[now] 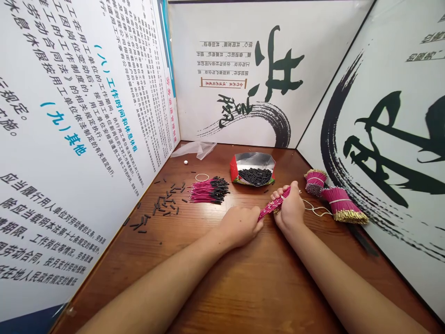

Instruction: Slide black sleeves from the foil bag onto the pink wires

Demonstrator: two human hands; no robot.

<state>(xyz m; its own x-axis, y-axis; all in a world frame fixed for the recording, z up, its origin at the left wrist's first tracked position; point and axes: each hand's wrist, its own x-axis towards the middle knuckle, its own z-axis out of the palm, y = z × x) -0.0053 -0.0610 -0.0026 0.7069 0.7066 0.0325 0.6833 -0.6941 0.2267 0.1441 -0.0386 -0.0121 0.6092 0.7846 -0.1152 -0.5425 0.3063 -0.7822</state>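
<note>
Two hands (pixel 243 225) (pixel 292 208) grip a slender bundle of pink wires (pixel 274 203).

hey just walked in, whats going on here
A person grips a bundle of thin pink wires with both hands: the left hand at the near end, the right hand at the far end. Beyond the left hand lies a pile of black-tipped pink wires, with loose black pieces scattered left of it. More fill an open box at the back; two tied bundles lie right.
</note>
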